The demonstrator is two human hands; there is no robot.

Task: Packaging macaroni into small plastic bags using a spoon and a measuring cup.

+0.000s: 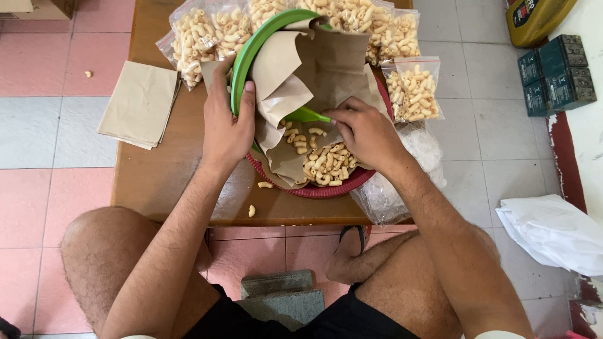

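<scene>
Head view: the left hand (226, 129) is clamped on the rim of a tilted green plate (251, 47), thumb inside against the brown paper (326, 63) lining it. The right hand (367, 132) is closed around a green scoop (306, 115), held just above the macaroni (326, 164) heaped on the paper over a red tray (326, 189) on the table (151, 176).

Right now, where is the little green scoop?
In the head view, the green scoop is in the right hand, over the brown paper and macaroni, mid-table.
</scene>
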